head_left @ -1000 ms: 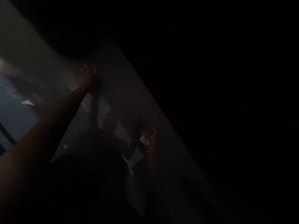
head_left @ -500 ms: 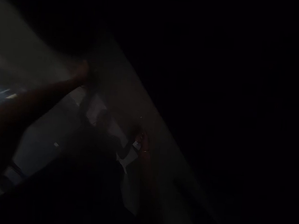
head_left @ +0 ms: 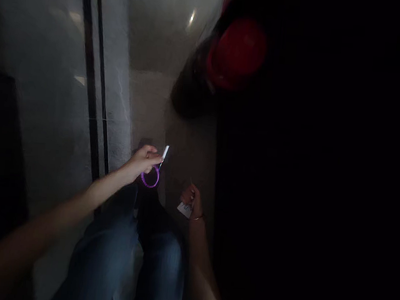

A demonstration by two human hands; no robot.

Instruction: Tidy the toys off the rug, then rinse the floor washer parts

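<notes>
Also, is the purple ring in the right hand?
No, the purple ring is at the left hand, apart from the right hand.

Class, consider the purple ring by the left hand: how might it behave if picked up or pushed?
The purple ring is probably light, since its band is thin around an open middle. It seems fairly stiff, as it keeps a round outline by the left hand. Stood on edge, it might roll, given that round shape.
</notes>
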